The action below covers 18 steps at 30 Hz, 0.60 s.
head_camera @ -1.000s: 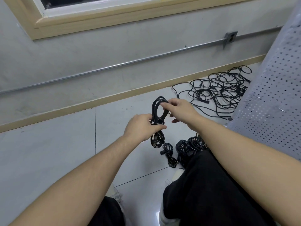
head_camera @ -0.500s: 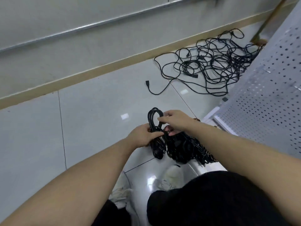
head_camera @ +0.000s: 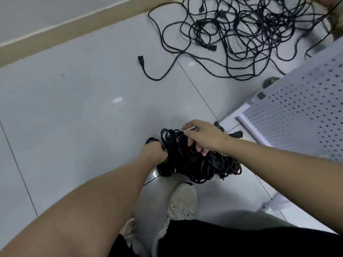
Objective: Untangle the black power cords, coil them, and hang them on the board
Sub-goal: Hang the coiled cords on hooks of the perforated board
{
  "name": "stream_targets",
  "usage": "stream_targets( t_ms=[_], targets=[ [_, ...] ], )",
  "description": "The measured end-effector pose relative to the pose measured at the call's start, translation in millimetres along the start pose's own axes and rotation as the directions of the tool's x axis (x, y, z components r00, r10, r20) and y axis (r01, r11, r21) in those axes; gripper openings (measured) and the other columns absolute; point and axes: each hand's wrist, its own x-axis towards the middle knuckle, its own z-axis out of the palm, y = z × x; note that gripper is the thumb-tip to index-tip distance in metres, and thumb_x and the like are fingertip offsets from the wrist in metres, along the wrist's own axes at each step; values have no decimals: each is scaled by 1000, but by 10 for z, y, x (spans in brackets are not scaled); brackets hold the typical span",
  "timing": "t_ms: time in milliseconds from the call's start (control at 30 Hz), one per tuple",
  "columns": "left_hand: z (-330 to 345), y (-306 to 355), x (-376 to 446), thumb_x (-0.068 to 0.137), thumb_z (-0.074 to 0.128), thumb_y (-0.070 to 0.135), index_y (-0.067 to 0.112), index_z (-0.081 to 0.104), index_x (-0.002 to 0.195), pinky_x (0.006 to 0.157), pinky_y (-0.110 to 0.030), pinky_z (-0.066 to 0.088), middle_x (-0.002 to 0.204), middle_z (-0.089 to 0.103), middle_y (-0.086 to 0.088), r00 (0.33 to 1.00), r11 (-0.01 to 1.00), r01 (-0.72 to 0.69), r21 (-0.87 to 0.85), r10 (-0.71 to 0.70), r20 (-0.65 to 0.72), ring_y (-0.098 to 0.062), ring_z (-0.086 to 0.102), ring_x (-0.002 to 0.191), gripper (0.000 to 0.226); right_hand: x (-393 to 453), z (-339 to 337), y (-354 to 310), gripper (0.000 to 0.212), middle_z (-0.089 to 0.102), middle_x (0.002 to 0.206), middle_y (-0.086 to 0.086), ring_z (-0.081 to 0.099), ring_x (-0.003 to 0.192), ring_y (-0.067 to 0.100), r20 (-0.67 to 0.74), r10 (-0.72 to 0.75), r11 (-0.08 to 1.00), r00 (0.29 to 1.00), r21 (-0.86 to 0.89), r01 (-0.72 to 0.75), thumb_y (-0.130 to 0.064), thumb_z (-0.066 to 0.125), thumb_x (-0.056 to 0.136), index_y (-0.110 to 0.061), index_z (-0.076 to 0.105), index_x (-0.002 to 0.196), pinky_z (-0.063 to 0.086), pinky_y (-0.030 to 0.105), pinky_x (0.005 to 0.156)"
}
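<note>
Lowering a coiled black power cord (head_camera: 171,143), both hands (head_camera: 155,152) (head_camera: 201,138) grip it, now just above the black coiled pile (head_camera: 209,166); hanging remains undone.

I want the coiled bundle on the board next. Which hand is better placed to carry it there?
Probably the right hand: it lies on the coiled cords on the side nearest the pegboard. The left hand grips the coil's far side, away from the board.
</note>
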Motion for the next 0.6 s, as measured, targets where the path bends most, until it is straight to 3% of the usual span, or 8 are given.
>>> stream_targets(
  t_ms=[100, 233, 333, 400, 467, 533, 600],
  targets=[
    [-239, 204, -257, 88, 55, 19, 9, 65, 83, 64, -31, 49, 81, 69, -8, 999, 999, 7, -43, -9, -38, -27, 66, 81, 15, -259, -269, -142, 17, 68, 85, 5, 58, 48, 11, -5, -6, 1000, 1000, -28, 6, -25, 53, 102, -23, 63, 116, 52, 26, 47],
    [-286, 592, -525, 94, 57, 33, 22, 59, 77, 70, -33, 52, 74, 63, 2, 994, 953, -70, -296, 42, -101, -24, 58, 73, 21, -471, -512, -39, 12, 64, 88, 8, 62, 60, 16, -161, 41, 998, 986, 58, -32, -19, 54, 99, -15, 58, 109, 61, 33, 55],
    [-97, 860, -647, 96, 64, 50, 19, 58, 111, 73, -30, 57, 102, 67, 0, 997, 797, 64, -600, -27, 70, -18, 65, 88, 35, -497, -536, 236, 21, 61, 95, 9, 65, 75, 18, -182, 139, 989, 974, 72, -127, -20, 57, 97, -13, 51, 116, 64, 41, 73],
    [101, 934, -669, 95, 67, 50, 19, 51, 132, 79, -32, 59, 108, 65, -3, 991, 756, 115, -644, -47, 121, -20, 67, 96, 51, -484, -479, 442, 30, 61, 97, 7, 64, 82, 19, -137, 196, 981, 971, 30, -193, -21, 58, 97, -10, 49, 124, 64, 42, 79],
    [278, 963, -670, 95, 69, 43, 19, 46, 144, 77, -31, 60, 105, 65, -1, 997, 779, 56, -624, -12, 75, -21, 69, 96, 59, -450, -388, 598, 41, 60, 97, 5, 63, 84, 19, -102, 209, 978, 973, 5, -209, -22, 59, 96, -7, 49, 132, 63, 38, 74],
    [378, 1009, -655, 95, 69, 41, 22, 50, 141, 74, -29, 59, 99, 65, 2, 999, 802, -1, -597, 26, 34, -18, 69, 92, 53, -399, -296, 691, 51, 61, 99, 4, 61, 85, 19, -60, 229, 972, 972, 77, -224, -19, 58, 95, -16, 41, 143, 58, 33, 70],
    [427, 1042, -619, 93, 72, 39, 25, 59, 124, 62, -23, 53, 90, 66, 1, 999, 815, -30, -578, 48, 16, -9, 63, 74, 36, -358, -211, 736, 53, 63, 97, 7, 59, 81, 20, -52, 234, 962, 971, 158, -223, -11, 54, 93, -20, 41, 143, 51, 31, 67]
  ],
)
